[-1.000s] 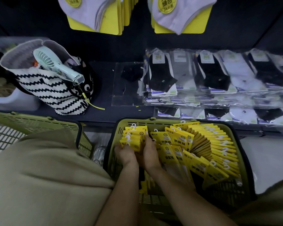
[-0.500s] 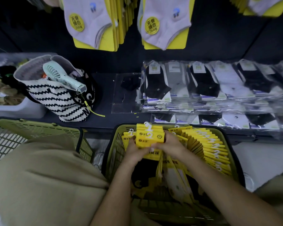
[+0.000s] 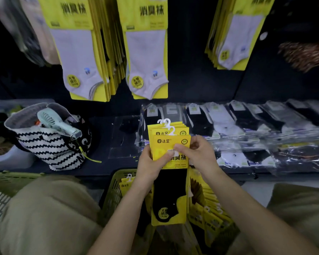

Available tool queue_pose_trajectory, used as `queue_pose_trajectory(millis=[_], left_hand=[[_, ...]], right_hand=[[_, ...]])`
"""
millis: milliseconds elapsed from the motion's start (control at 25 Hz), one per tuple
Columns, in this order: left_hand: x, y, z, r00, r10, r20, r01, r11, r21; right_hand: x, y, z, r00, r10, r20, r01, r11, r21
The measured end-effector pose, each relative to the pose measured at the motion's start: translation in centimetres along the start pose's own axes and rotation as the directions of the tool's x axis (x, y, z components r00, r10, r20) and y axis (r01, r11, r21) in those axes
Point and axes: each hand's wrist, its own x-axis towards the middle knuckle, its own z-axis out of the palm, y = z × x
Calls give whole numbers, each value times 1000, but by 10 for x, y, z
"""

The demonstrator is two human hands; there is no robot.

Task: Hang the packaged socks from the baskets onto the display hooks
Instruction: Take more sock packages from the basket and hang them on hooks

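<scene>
I hold a stack of yellow sock packs (image 3: 170,183) with black socks and white plastic hangers upright above the green basket (image 3: 112,194). My left hand (image 3: 151,162) grips the stack's left edge, thumb across the front card. My right hand (image 3: 198,153) pinches the right edge near the top. More yellow packs (image 3: 208,210) lie in the basket below. On the dark wall above hang yellow packs with pale socks: a left bundle (image 3: 79,50), a middle bundle (image 3: 147,50) and a right bundle (image 3: 234,37). The hooks themselves are hidden.
A zigzag-striped tote (image 3: 50,142) with a pale green handheld fan (image 3: 57,124) stands on the dark shelf at left. Clear-bagged black and white socks (image 3: 247,133) cover the shelf at right. A second green basket (image 3: 6,179) sits at far left, behind my knee.
Both hands lifted the stack of packs up out of the basket to shelf height. My view tilted upward, bringing the hanging packs on the wall fully into sight.
</scene>
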Motion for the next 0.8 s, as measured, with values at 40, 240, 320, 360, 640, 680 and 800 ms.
queue_pose_trajectory(millis=[40, 240, 320, 360, 640, 680, 800], left_hand=[[1, 9, 1, 999, 32, 20, -32, 999, 0], [13, 53, 0, 983, 184, 5, -183, 981, -70], [20, 70, -3, 965, 257, -42, -259, 965, -45], [23, 79, -6, 952, 294, -82, -297, 955, -25], [49, 181, -52, 764, 559, -321, -543, 827, 147], [52, 192, -60, 742, 578, -340, -553, 814, 177], [63, 214, -78, 694, 619, -368, -575, 784, 235]], right_hand=[[0, -9, -2, 1000, -30, 6, 29, 999, 20], [9, -57, -14, 987, -153, 39, 148, 983, 110], [17, -77, -15, 983, -183, 32, 177, 975, 133], [22, -87, -14, 979, -202, 27, 196, 968, 154], [71, -210, 13, 899, -439, 5, 429, 881, 199], [77, -228, 21, 886, -464, 1, 455, 868, 200], [95, -265, 41, 866, -499, -41, 499, 852, 159]])
